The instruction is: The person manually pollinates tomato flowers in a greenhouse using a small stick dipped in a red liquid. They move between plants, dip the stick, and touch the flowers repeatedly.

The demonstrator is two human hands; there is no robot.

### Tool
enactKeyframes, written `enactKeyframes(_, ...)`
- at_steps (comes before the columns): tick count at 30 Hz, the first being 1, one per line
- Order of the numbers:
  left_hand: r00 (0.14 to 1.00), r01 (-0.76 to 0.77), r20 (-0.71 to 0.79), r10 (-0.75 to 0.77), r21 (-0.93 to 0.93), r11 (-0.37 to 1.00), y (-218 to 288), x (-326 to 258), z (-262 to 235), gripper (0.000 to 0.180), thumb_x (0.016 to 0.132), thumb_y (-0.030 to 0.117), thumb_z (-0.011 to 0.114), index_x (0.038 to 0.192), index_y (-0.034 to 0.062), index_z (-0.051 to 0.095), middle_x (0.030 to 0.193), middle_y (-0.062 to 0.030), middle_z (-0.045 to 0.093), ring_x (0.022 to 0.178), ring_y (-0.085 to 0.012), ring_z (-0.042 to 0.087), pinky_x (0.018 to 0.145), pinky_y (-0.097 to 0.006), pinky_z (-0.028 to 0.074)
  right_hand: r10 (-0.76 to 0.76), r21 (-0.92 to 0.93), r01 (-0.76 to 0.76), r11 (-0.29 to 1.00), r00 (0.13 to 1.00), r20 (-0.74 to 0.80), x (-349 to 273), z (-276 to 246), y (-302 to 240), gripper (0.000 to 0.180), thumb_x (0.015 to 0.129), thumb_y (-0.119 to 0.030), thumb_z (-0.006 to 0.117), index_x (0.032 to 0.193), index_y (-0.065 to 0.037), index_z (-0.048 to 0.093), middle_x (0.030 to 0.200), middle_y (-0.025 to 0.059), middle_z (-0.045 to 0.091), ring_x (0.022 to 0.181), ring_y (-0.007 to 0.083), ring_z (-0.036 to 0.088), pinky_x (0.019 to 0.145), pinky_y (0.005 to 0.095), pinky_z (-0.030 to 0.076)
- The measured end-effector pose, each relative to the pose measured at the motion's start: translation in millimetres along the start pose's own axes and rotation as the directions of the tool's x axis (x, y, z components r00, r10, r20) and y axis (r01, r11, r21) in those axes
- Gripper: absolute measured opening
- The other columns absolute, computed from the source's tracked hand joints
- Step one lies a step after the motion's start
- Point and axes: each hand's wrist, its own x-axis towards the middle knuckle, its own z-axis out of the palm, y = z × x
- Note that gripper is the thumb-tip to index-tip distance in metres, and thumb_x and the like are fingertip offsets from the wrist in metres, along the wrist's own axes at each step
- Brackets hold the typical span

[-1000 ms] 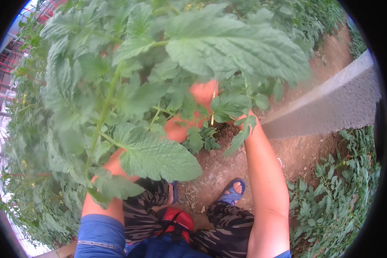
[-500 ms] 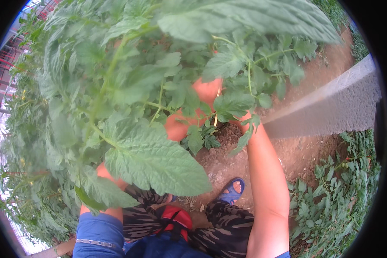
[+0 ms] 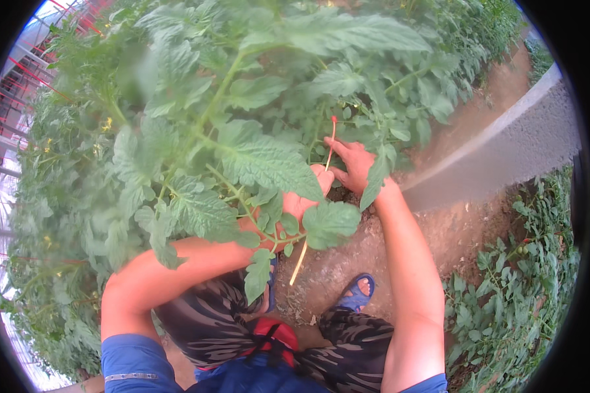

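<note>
A thin pale stick with a red tip (image 3: 330,145) stands tilted among the tomato plant leaves (image 3: 255,157); its lower end shows below the leaves near the soil. My right hand (image 3: 354,165) is closed around the stick's upper part. My left hand (image 3: 306,196) is right beside it, partly hidden by leaves, with fingers touching the stick; its grip cannot be made out clearly.
Tall leafy plants fill the left and top. Bare soil (image 3: 347,268) lies under the hands, with my blue sandal (image 3: 357,295) on it. A grey concrete path (image 3: 505,157) runs at the right, low weeds (image 3: 524,288) beyond it.
The view rose and the big leaves shifted aside, so both hands and the red-tipped stick now show; the hands stay together at the plant's base.
</note>
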Motion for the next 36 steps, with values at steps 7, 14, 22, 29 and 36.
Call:
enactKeyframes(7, 0.986, 0.023, -0.155, -0.066, -0.263, 0.964, 79, -100, -41, 0.03, 0.089, -0.008, 0.068, 0.119, -0.0076, 0.066, 0.115, -0.0206, 0.071, 0.103, -0.0345, 0.073, 0.089, -0.04, 0.062, -0.113, -0.102, 0.125, 0.987, 0.987, 0.113, -54, -109, -54, 0.059, 0.092, -0.016, 0.073, 0.147, -0.011, 0.055, 0.153, 0.0157, 0.053, 0.138, 0.0377, 0.051, 0.112, 0.0454, 0.047)
enactKeyframes(14, 0.955, 0.229, -0.05, -0.293, -0.506, 0.832, 116, -184, -67, 0.026, 0.094, -0.005, 0.067, 0.119, -0.0043, 0.069, 0.113, -0.0192, 0.072, 0.099, -0.0321, 0.074, 0.085, -0.037, 0.062, -0.137, 0.537, 0.17, 0.826, 0.985, -0.1, -172, -223, -210, 0.034, 0.088, -0.02, 0.082, 0.117, -0.004, 0.075, 0.102, 0.0156, 0.077, 0.094, 0.0314, 0.076, 0.087, 0.0408, 0.059)
enactKeyframes(22, 0.818, 0.287, -0.371, -0.439, -0.398, 0.871, 142, -244, -107, 0.019, 0.099, -0.002, 0.057, 0.115, -0.0061, 0.067, 0.105, -0.0221, 0.074, 0.091, -0.0285, 0.075, 0.083, -0.038, 0.061, -0.489, 0.776, 0.63, -0.017, 0.672, -0.556, -150, -117, -444, 0.041, 0.095, -0.025, 0.07, 0.131, -0.005, 0.066, 0.104, 0.0129, 0.069, 0.082, 0.0301, 0.069, 0.066, 0.0382, 0.054)
enactKeyframes(29, 0.58, 0.225, -0.715, -0.389, -0.319, 0.921, 148, -304, -129, 0.027, 0.108, 0.01, 0.045, 0.127, -0.0061, 0.057, 0.115, -0.0266, 0.065, 0.085, -0.0279, 0.067, 0.079, -0.04, 0.058, -0.676, 0.701, 0.712, 0.031, 0.531, -0.51, -153, -95, -503, 0.039, 0.095, -0.022, 0.07, 0.129, -0.003, 0.065, 0.1, 0.0131, 0.069, 0.081, 0.0288, 0.069, 0.066, 0.038, 0.054)
enactKeyframes(36, 0.516, 0.3, -0.733, -0.444, -0.331, 0.895, 155, -347, -136, 0.031, 0.109, 0.012, 0.042, 0.131, -0.0059, 0.056, 0.12, -0.0272, 0.063, 0.09, -0.0292, 0.065, 0.083, -0.041, 0.057, -0.742, 0.711, 0.697, 0.092, 0.524, -0.418, -158, -86, -515, 0.038, 0.095, -0.02, 0.071, 0.128, -0.001, 0.065, 0.096, 0.0133, 0.069, 0.08, 0.0275, 0.069, 0.066, 0.0378, 0.055)
